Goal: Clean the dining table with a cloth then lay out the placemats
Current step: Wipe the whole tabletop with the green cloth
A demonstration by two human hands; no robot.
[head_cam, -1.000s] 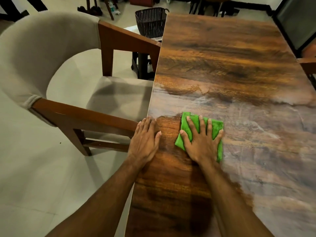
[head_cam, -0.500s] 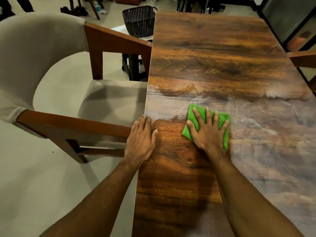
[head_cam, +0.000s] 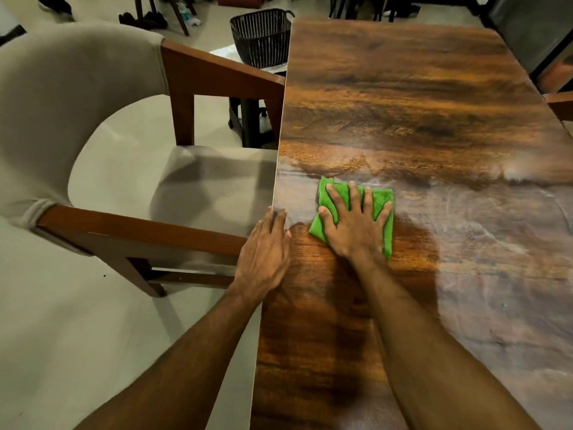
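Table (head_cam: 418,103): wood-grain top that fills the right half of the view, its near end and right side cut off by the frame. A grey hazy film lies across the middle band and the right side, with a darker glossy patch around and below the hands. Chair (head_cam: 62,103): beige padded back and seat with brown wooden arms, pulled up against the table's left edge, back partly out of frame. Basket (head_cam: 263,35): dark and slatted, beyond the chair at the table's far left corner, lower part hidden behind the chair arm. It stands on something pale and I can't tell what. Both forearms come in bare from the bottom. Left hand (head_cam: 263,252): palm down, fingers straight and close together, straddling the table's left edge with fingertips on the top, holding nothing. Right hand (head_cam: 353,225): flat, fingers splayed wide, pressing down on the cloth (head_cam: 317,229), not gripping it. The cloth is green and folded, flat on the table near the left edge, just right of the left hand, sitting on the border between haze and dark patch. The hand covers its middle, so only its edges and corners show and the number of folds isn't readable. A second brown chair arm (head_cam: 558,103) is clipped by the right edge. The dark panel at top right and the floor clutter at top left are too dim to identify.
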